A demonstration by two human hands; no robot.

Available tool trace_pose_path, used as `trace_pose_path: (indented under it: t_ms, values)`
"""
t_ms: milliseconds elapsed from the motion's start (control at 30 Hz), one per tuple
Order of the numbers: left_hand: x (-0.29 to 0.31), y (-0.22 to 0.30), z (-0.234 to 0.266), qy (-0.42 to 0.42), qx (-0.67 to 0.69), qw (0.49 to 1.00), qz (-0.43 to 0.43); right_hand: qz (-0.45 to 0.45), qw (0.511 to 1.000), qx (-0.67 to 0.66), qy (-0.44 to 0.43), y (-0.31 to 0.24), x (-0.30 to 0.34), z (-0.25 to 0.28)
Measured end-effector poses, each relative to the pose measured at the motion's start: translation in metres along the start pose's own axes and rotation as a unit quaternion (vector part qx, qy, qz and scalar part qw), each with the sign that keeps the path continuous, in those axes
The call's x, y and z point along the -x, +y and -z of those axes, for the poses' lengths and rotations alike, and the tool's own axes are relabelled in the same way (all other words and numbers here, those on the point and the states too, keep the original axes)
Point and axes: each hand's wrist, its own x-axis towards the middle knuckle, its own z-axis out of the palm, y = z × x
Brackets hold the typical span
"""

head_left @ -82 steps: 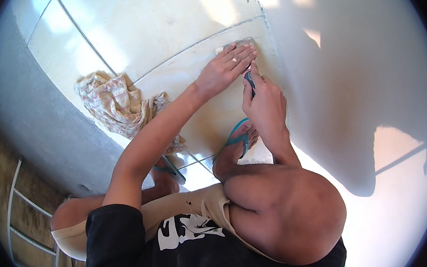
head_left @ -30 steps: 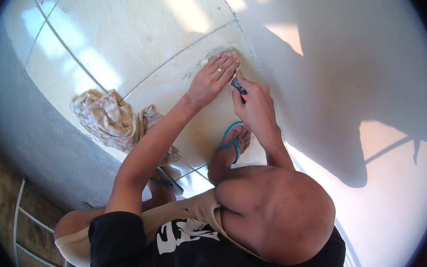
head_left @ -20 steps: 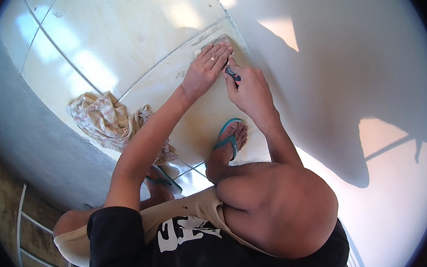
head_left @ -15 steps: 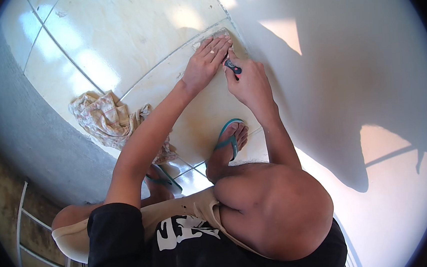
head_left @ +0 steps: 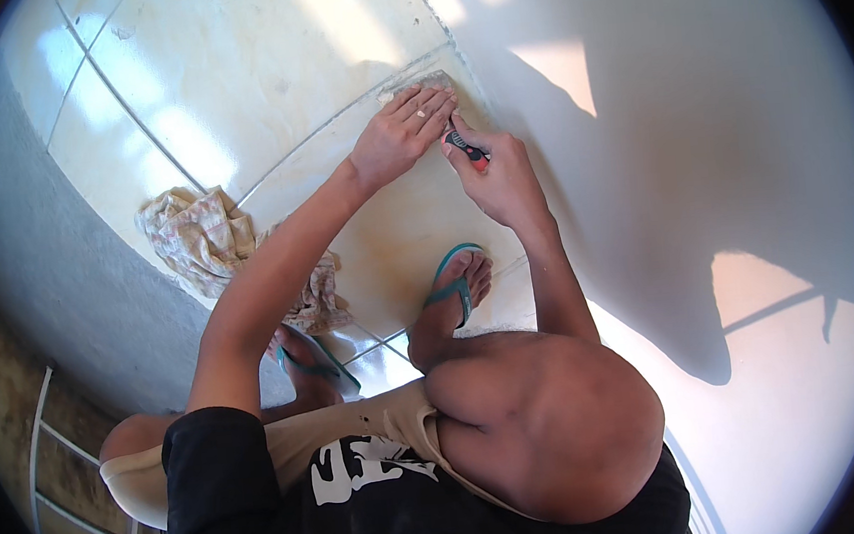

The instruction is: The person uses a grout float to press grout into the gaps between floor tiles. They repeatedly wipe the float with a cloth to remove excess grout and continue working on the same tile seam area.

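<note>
My right hand (head_left: 503, 183) is closed round the black and red handle of a scraper (head_left: 468, 151), near the base of the wall. Past my fingertips shows a wide grey plate that looks like its dusty blade (head_left: 436, 79), low against the tiled floor (head_left: 388, 215). My left hand (head_left: 392, 139) lies with outstretched fingers over this plate, fingertips close to the right hand's. Under the left fingers most of the plate is hidden, and so is its join to the handle. A pale spot shows on one left finger.
A crumpled patterned cloth (head_left: 199, 240) lies left of my left forearm. On the right rises a pale wall (head_left: 641, 180); a grey ledge (head_left: 76, 265) curves along the left. A white metal frame (head_left: 35, 448) stands at lower left. My feet wear teal flip-flops (head_left: 465, 299).
Both hands and the scraper have shifted slightly toward me and to the left. More of the red on the handle shows. The view itself has moved a little.
</note>
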Motion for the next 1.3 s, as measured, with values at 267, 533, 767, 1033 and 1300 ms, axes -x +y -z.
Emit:
trace_pose_path:
  t_ms: [267, 533, 767, 1033, 1300]
  values:
    - [0.003, -0.002, -0.004, 0.000, 0.002, 1.000, -0.019, 0.048, 0.997, -0.019, 0.049, 0.011, 0.003, -0.011]
    - [0.005, -0.010, -0.004, -0.023, -0.055, 0.998, 0.001, 0.091, 0.994, -0.032, 0.049, 0.023, -0.004, -0.018]
    - [0.018, 0.006, -0.005, -0.054, -0.036, 0.997, -0.035, 0.063, 0.995, -0.019, 0.077, 0.015, 0.023, -0.022]
    - [0.001, 0.013, -0.022, -0.005, -0.027, 0.999, 0.037, 0.107, 0.987, 0.056, 0.104, 0.026, 0.005, -0.018]
    - [-0.008, -0.009, -0.013, 0.019, -0.002, 0.999, 0.040, 0.115, 0.978, 0.137, 0.106, 0.000, -0.013, -0.017]
